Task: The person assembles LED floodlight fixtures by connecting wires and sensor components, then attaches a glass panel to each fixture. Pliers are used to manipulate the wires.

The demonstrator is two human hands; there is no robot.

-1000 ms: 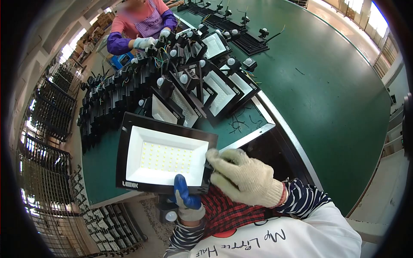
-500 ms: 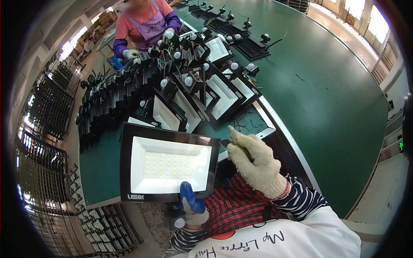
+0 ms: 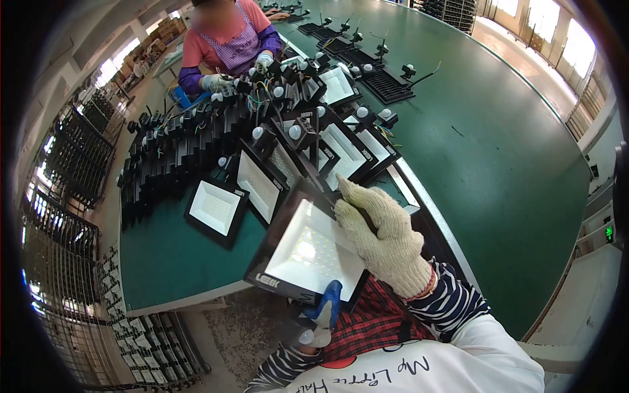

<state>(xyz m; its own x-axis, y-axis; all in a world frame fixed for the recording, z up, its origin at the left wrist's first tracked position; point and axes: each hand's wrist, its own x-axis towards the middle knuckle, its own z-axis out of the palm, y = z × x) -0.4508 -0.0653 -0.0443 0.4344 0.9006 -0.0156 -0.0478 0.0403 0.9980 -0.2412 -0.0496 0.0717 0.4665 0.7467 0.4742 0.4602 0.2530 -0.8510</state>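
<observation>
A floodlight (image 3: 311,245) with a black frame and a white reflector dotted with small yellow LEDs is tilted in front of me. My left hand (image 3: 325,313), in a blue-coated glove, grips its lower edge, thumb on the front. A small white sensor dome (image 3: 306,336) shows beside the left wrist. My right hand (image 3: 386,241), in a cream knitted glove, is at the floodlight's upper right edge. Its thumb and fingers are closed together; what they hold, if anything, is hidden. Another floodlight (image 3: 217,205) lies on the green table, just beyond.
Many floodlights with sensor domes (image 3: 295,132) and loose wires crowd the green table (image 3: 485,164). A metal edge strip (image 3: 432,206) runs beside my right arm. Across the table, a person (image 3: 229,46) in gloves handles similar lights. Racks (image 3: 65,229) stand at the left.
The held floodlight has swung from nearly level to a steep tilt and moved right, its upper side now by my right hand. My right hand shifted slightly left. The floodlight behind is now uncovered.
</observation>
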